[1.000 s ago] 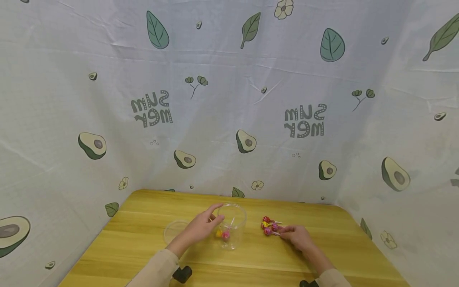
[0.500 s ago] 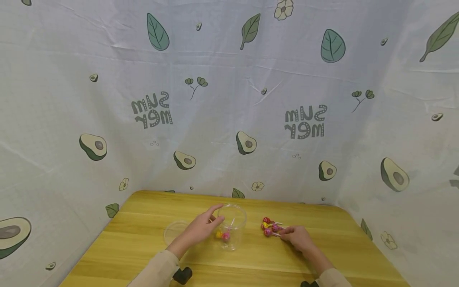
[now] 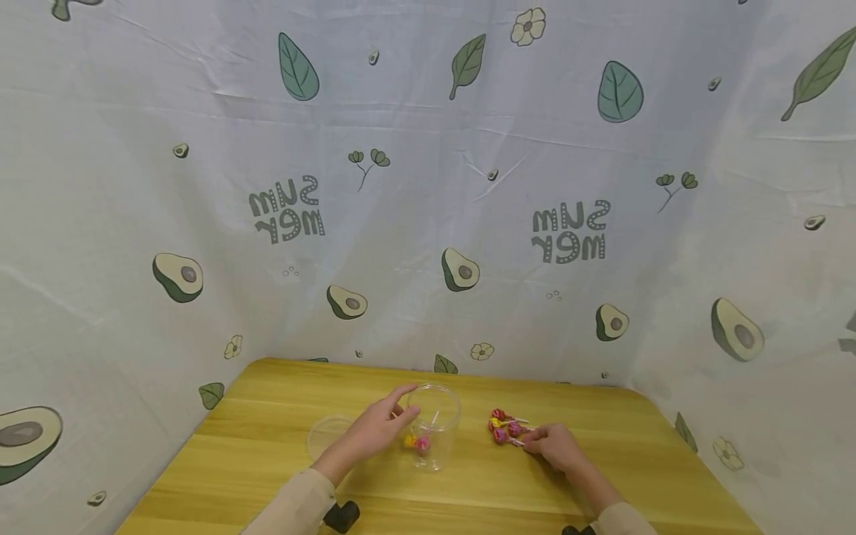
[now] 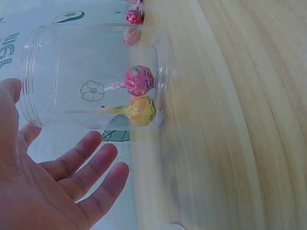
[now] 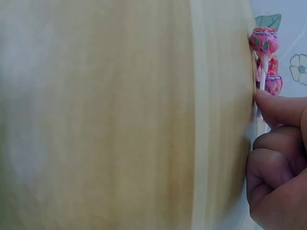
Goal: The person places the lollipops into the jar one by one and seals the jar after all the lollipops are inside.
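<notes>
My left hand (image 3: 374, 432) holds the rim of a clear plastic jar (image 3: 441, 450) between thumb and index finger, the other fingers spread beside its wall. Upright on the wooden table, the jar contains a pink lollipop (image 4: 139, 80) and a yellow lollipop (image 4: 141, 111), sticks pointing up. Over to the right, my right hand (image 3: 555, 446) pinches the stick of another pink lollipop (image 5: 265, 40) between thumb and index finger, remaining fingers curled in. That candy's head lies at the near side of a small pile with a red lollipop (image 3: 498, 414) and others.
A clear round lid (image 3: 319, 438) lies flat on the wooden table (image 3: 267, 475), left of the jar and partly behind the left forearm. A printed cloth (image 3: 401, 223) with leaves and avocados hangs behind the table and along both sides.
The head view has tilted up slightly, so the scene sits a little lower. Both hands keep nearly the same places at the jar and the lollipop stick.
</notes>
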Demonstrator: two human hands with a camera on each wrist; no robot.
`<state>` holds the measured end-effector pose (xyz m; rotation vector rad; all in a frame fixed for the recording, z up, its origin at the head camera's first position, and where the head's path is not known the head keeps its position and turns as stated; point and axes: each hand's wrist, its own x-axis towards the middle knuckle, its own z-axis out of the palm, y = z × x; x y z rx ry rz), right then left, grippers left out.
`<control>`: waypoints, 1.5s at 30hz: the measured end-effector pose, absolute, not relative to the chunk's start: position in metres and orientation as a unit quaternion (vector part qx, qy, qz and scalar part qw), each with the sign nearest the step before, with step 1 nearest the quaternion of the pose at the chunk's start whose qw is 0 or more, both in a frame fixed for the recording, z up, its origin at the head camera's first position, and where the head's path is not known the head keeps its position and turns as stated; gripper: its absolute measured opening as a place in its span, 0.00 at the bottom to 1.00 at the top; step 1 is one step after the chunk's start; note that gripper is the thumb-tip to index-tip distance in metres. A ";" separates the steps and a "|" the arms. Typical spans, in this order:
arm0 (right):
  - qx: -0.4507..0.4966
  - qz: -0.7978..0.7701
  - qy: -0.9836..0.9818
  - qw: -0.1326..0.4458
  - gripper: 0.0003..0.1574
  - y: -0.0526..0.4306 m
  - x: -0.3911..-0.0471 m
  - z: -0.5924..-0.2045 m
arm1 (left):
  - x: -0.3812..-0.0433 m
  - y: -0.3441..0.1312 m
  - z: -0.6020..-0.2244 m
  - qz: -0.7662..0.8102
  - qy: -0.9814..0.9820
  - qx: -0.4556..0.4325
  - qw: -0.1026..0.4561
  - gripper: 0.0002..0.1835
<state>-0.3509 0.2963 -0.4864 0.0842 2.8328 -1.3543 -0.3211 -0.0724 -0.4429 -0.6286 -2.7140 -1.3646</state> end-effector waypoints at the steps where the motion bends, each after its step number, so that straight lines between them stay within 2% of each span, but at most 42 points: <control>1: 0.023 -0.430 0.902 0.000 0.02 0.297 -0.351 -0.487 | -0.321 -0.072 -0.443 -0.439 -0.875 -0.203 0.020 0.35; 17: 0.000 -0.397 0.918 -0.005 0.02 0.304 -0.349 -0.480 | -0.321 -0.071 -0.443 -0.438 -0.876 -0.199 0.022 0.35; 31: -0.067 -0.400 0.914 0.013 0.06 0.306 -0.343 -0.461 | -0.321 -0.072 -0.444 -0.440 -0.875 -0.202 0.018 0.35; 39: -0.033 -0.419 0.907 0.028 0.07 0.299 -0.340 -0.447 | -0.322 -0.072 -0.445 -0.441 -0.875 -0.201 0.019 0.35; 45: -0.043 -0.407 0.912 0.026 0.09 0.299 -0.342 -0.440 | -0.322 -0.072 -0.446 -0.438 -0.876 -0.202 0.020 0.35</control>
